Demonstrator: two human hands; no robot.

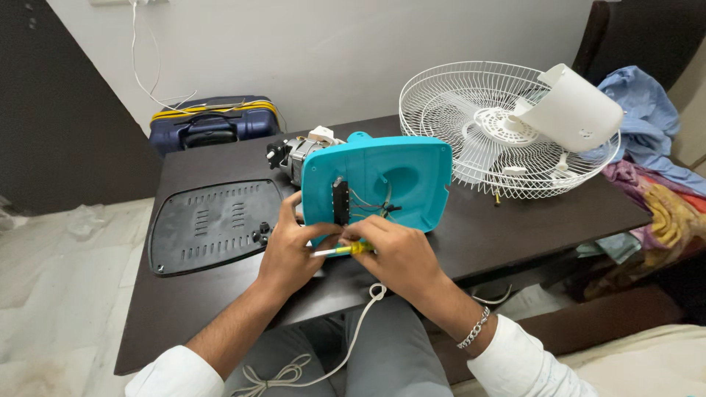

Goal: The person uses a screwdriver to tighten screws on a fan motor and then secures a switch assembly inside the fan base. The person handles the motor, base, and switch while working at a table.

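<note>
Head view. My left hand (290, 246) was curled against the lower left edge of the turquoise plastic fan base housing (401, 176), which stood tilted on its edge at the middle of the dark brown wooden table (515, 220), its hollow underside facing me. My left fingers were closed loosely, thumb and forefinger pinching near the tip of the slim yellow-handled screwdriver (342, 250). My right hand (401, 254) was closed firmly round that handle, the tool lying nearly level just below the black switch block (340, 202) and its thin coloured wires (371, 202). The grey metal motor (298, 158) showed behind the housing; the black vented base plate (209, 224) lay flat to the left, the white wire fan guard (493, 129) well apart to the right. Judgement: the step went best with the housing braced steady, the tip guided by the left fingers, and the wires kept out of the blade's path.
</note>
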